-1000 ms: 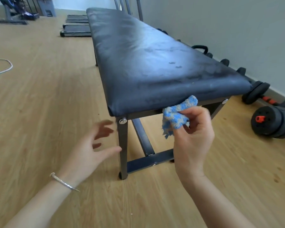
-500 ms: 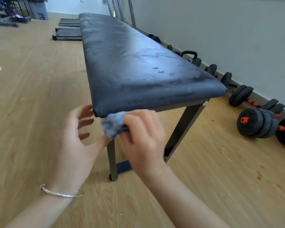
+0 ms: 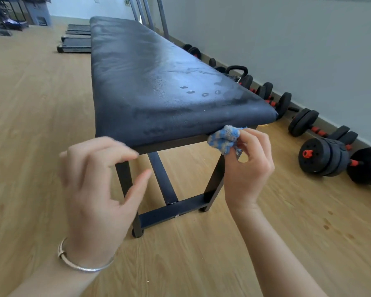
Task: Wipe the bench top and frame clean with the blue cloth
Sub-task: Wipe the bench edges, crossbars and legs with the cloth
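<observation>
A long bench with a black padded top [image 3: 159, 86] and a dark metal frame [image 3: 169, 211] runs away from me across the wooden floor. Smears and small marks show on the pad. My right hand [image 3: 248, 168] pinches a bunched blue and white cloth [image 3: 224, 139] against the frame rail under the near right corner of the pad. My left hand [image 3: 99, 185], with a silver bangle on the wrist, hovers with fingers spread in front of the near left leg, its fingertips close to the rail; whether they touch it is unclear.
Black dumbbells with red handles [image 3: 330, 155] and a kettlebell [image 3: 237, 70] line the grey wall on the right. Black step platforms [image 3: 75, 42] lie on the floor beyond the bench. Gym equipment [image 3: 9, 16] stands at the far left.
My right hand has carried the cloth along the front rail from the left corner to the right corner. My left hand has stayed near the left leg.
</observation>
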